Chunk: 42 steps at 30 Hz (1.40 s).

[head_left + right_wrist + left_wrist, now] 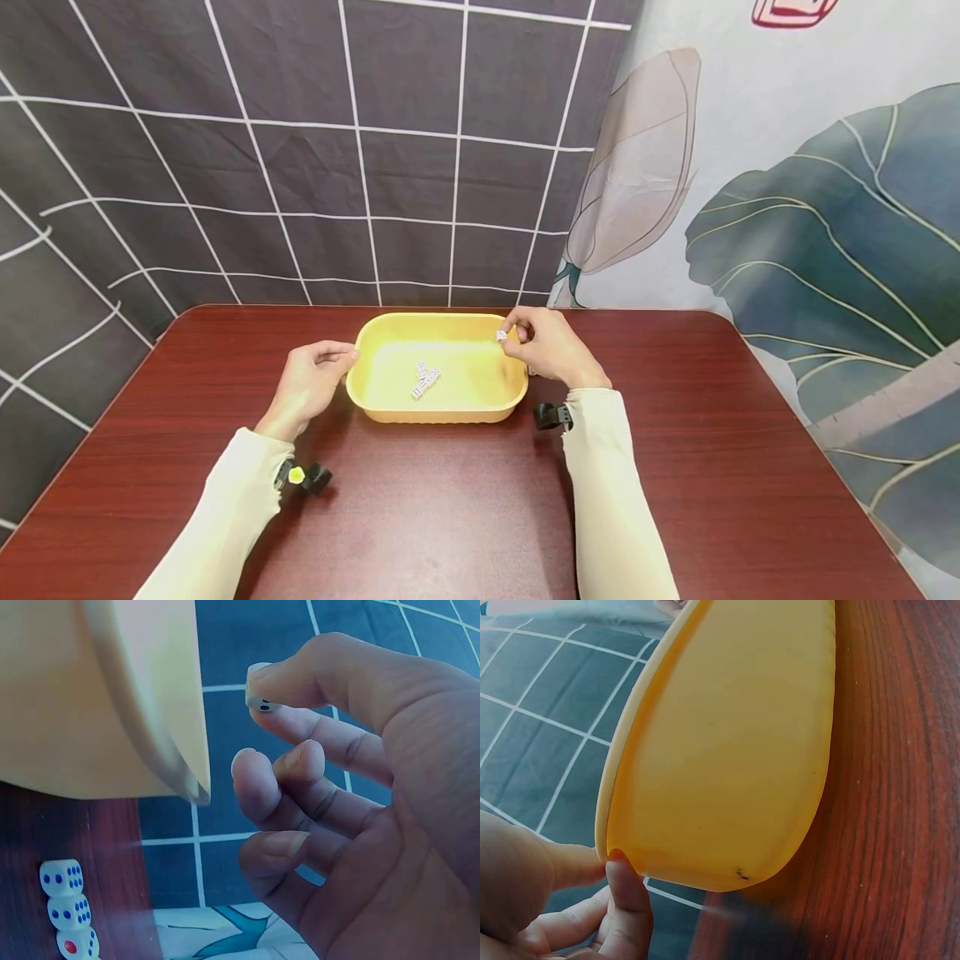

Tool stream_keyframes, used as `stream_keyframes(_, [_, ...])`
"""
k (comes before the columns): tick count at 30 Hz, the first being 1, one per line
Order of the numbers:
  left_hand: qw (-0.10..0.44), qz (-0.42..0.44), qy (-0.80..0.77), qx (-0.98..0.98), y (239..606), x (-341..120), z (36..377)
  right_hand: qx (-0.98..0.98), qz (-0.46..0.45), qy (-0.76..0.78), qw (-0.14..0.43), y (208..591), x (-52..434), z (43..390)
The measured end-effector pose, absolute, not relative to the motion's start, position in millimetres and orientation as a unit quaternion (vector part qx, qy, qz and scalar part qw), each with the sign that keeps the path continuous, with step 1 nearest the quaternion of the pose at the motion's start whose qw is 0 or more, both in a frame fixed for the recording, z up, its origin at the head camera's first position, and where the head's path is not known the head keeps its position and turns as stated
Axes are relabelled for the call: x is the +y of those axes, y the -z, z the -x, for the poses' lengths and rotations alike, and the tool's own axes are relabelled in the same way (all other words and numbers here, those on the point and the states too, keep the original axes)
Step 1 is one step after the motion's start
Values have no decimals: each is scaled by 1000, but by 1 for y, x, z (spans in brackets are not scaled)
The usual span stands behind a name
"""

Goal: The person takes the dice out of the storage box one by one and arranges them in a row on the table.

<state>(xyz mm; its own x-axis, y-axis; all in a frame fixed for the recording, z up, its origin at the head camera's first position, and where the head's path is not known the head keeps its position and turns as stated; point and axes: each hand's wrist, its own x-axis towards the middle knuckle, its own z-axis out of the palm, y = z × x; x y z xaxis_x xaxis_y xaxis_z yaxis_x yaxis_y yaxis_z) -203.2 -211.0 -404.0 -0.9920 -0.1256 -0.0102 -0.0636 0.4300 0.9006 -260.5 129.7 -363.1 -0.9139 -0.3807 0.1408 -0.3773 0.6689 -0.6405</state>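
A yellow tray [375,404] sits on the dark red table [450,517], with several small white dice [423,382] lying inside it. My left hand [311,383] touches the tray's left rim [600,840] with thumb and fingertips. My right hand [543,342] hovers at the tray's far right corner and pinches one white die [501,335] between thumb and forefinger. In the right wrist view that die [259,701] shows black pips, next to the tray's outer wall [75,712]. A few more dice [69,907] lie in a row on the table beside the tray.
A dark grid-pattern cloth [300,150] hangs behind the table, and a leaf-print cloth [787,208] hangs to the right. Bare table surface spreads in front of the tray, between my sleeves [607,500].
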Motion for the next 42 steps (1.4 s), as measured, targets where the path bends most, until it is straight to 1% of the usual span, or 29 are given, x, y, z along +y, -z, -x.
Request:
stream_keyframes(24, [25, -60, 521, -851, 404, -211, 204, 928, 175, 326, -30, 360, 159, 260])
stream_keyframes(42, [26, -60, 524, -849, 405, -211, 204, 939, 138, 312, -29, 364, 181, 261])
